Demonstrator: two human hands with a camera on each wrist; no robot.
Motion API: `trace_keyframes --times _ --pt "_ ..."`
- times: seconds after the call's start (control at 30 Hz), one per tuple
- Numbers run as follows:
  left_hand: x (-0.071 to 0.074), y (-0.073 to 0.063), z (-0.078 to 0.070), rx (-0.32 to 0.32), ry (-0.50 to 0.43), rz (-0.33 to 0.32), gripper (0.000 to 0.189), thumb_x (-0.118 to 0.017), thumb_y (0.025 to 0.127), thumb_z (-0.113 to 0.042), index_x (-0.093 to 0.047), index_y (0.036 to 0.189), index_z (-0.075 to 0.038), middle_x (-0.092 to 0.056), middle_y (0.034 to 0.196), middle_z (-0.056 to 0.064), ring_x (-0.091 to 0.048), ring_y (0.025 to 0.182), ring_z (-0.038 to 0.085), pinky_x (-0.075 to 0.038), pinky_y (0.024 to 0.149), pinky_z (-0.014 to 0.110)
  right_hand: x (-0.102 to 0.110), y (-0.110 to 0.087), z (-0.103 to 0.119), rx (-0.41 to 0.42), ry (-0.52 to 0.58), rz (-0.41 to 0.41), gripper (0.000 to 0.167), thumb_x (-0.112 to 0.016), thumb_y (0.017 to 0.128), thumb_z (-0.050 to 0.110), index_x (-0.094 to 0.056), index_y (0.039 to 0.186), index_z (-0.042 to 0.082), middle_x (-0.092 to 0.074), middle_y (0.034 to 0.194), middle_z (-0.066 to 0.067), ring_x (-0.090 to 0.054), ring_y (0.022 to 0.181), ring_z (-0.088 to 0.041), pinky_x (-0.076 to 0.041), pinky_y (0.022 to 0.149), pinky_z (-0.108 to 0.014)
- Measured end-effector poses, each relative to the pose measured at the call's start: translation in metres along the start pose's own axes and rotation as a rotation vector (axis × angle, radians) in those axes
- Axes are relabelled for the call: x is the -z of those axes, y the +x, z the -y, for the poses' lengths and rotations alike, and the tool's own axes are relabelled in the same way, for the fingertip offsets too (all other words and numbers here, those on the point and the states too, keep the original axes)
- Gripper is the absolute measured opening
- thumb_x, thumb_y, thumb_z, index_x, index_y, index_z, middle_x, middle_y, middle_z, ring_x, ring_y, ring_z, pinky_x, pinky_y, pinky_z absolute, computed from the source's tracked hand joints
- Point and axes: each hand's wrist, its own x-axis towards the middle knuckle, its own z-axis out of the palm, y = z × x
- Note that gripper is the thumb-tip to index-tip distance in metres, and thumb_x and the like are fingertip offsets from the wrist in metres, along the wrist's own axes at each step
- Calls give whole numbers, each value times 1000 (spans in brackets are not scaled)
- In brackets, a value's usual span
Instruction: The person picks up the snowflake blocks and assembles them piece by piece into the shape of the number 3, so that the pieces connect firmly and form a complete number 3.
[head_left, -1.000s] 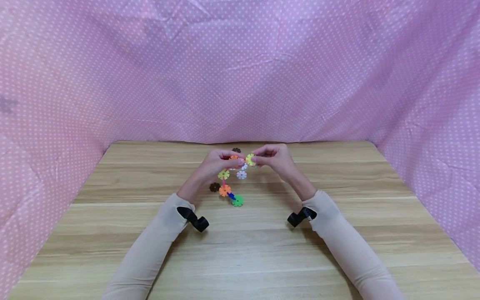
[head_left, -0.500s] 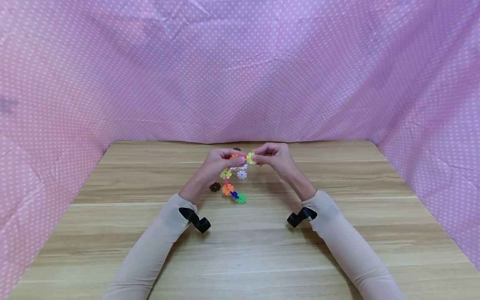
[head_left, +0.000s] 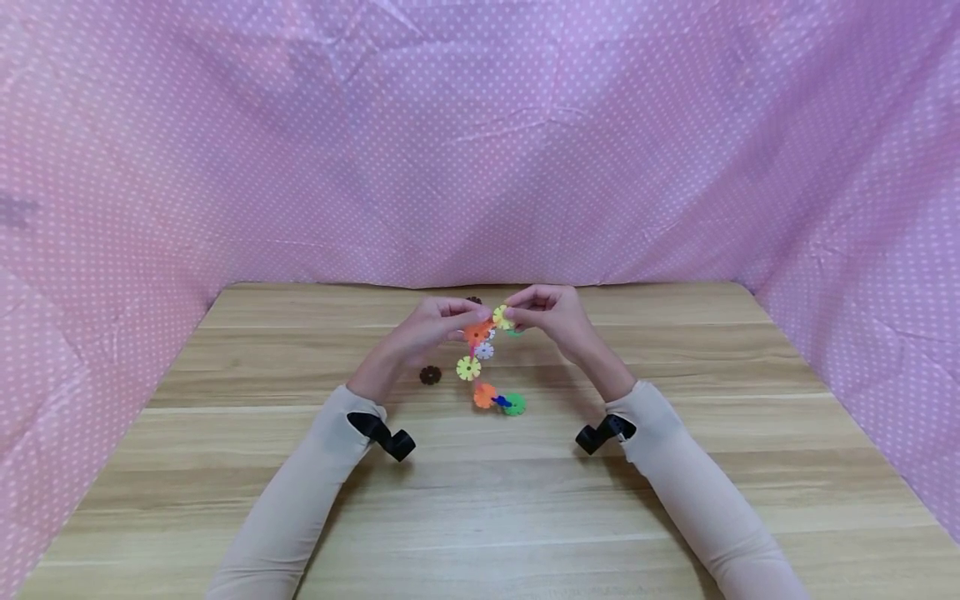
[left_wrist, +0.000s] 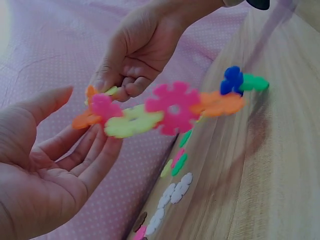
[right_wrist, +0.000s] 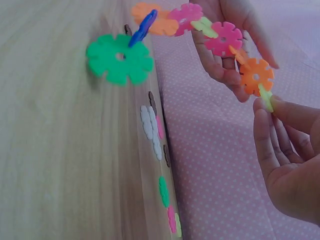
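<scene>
A chain of slotted plastic snowflake discs hangs between the hands. My right hand [head_left: 553, 318] pinches the yellow snowflake disc [right_wrist: 266, 98] at its upper end between thumb and fingertips. From there run an orange disc [right_wrist: 256, 76], another orange one, a pink disc [left_wrist: 175, 108] and further pieces. A blue disc [left_wrist: 232, 81] and a green disc [right_wrist: 120, 59] form the lower end. My left hand [head_left: 435, 323] is beside the upper part, its thumb apart from its fingers. In the left wrist view its fingers lie behind and under an orange disc [left_wrist: 86, 120], without gripping it.
Loose discs lie on the wooden table [head_left: 480, 500]: white ones [right_wrist: 150, 125], brown ones [head_left: 431, 375], and green [right_wrist: 164, 191], pink and yellow ones. A pink dotted cloth [head_left: 480, 150] stands behind the table's far edge.
The left fingers have let go of the chain's orange part. The hanging chain has swung to the right and a little lower, while the right hand keeps almost the same place.
</scene>
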Motion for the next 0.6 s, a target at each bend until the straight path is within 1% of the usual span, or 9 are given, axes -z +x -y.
trace_keyframes --times 0.1,0.17,0.33,0.47,0.53,0.6 --pt "1 -1 0 11 29 43 36 -69 98 -23 -67 129 -6 -68 126 8 -65 116 21 -48 111 50 -1 0 0 -17 -31 8 21 -77 89 4 -72 104 -9 -77 85 0 -71 72 -14 -64 76 -41" --pt "1 -1 1 12 46 63 36 -71 96 -21 -67 129 -6 -69 122 7 -66 112 19 -50 107 48 -2 -1 0 -22 -56 12 20 -77 89 4 -72 104 -8 -77 85 0 -72 73 -15 -63 78 -47" --pt "1 0 3 10 60 72 37 -70 95 -16 -66 129 -2 -69 117 4 -65 107 16 -52 101 40 -2 -1 -1 -27 -103 29 22 -76 91 4 -71 107 -10 -76 85 0 -72 73 -17 -60 83 -57" --pt "1 0 4 10 54 74 36 -69 95 -14 -65 129 -1 -68 115 3 -65 105 15 -53 99 38 -2 0 -1 -31 -128 49 23 -75 92 6 -71 109 -9 -76 85 2 -73 76 -23 -60 82 -58" --pt "1 1 5 9 55 72 36 -69 96 -14 -65 129 0 -68 114 3 -64 104 15 -54 96 36 -1 1 -1 -32 -144 62 22 -74 92 6 -71 109 -7 -76 86 -1 -74 77 -23 -60 81 -57" --pt "3 1 7 5 63 69 36 -69 96 -14 -65 129 0 -67 114 3 -63 104 15 -54 92 34 1 1 -1 -35 -160 75 21 -74 93 7 -72 109 -6 -76 90 -7 -73 76 -20 -61 80 -57"
